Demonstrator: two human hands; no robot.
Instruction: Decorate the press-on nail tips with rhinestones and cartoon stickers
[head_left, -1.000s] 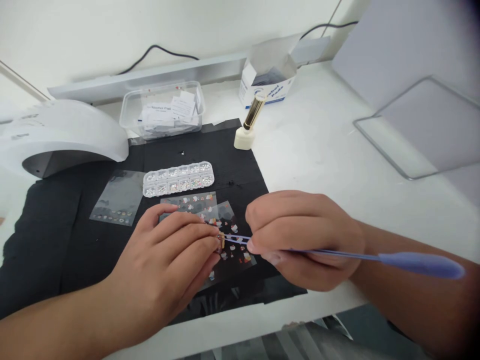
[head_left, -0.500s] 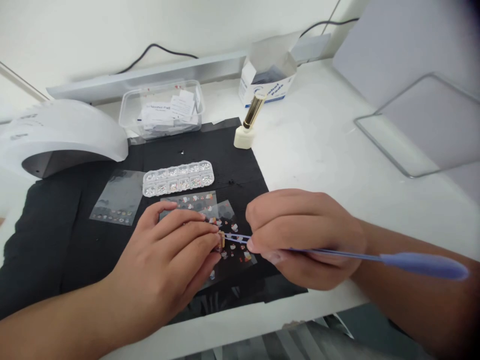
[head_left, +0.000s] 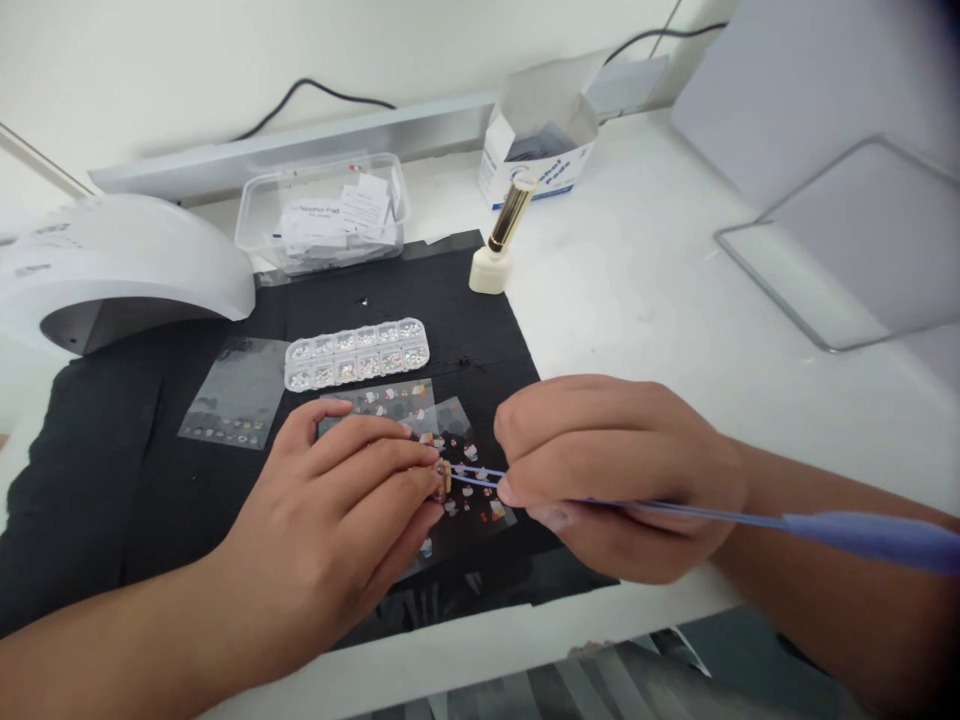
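Head view, 1 camera, looking down on a white counter (head_left: 645, 290).

1. Left hand (head_left: 337, 520): low over the near part of a black mat (head_left: 450, 310), fingers curled, fingertips pinching a small gold-edged piece (head_left: 444, 478). What the piece is cannot be told at this size.
2. Right hand (head_left: 619, 475): just right of the left hand, clenched around the thin shaft of a lilac tool (head_left: 862, 530). The tool's fine tip points left and meets the pinched piece; its thicker handle runs off to the right edge.
3. Decal sheet (head_left: 459, 435): clear, with small coloured shapes, flat on the mat directly under both sets of fingertips.
4. Second clear sheet (head_left: 390, 398): just beyond the left hand's fingers.
5. Third clear sheet (head_left: 244, 395): to the left, apart from the hands.
6. Rhinestone box (head_left: 356, 353): clear, in 2 rows of compartments, on the mat beyond the sheets.
7. White domed lamp (head_left: 112, 270): far left.
8. Clear tub of paper packets (head_left: 322, 215): far centre.
9. Open cardboard box (head_left: 540, 150): far, right of the tub.
10. Cream bottle with gold cap (head_left: 499, 250): tilted, at the mat's far right corner.
11. Wire frame (head_left: 780, 290): far right.
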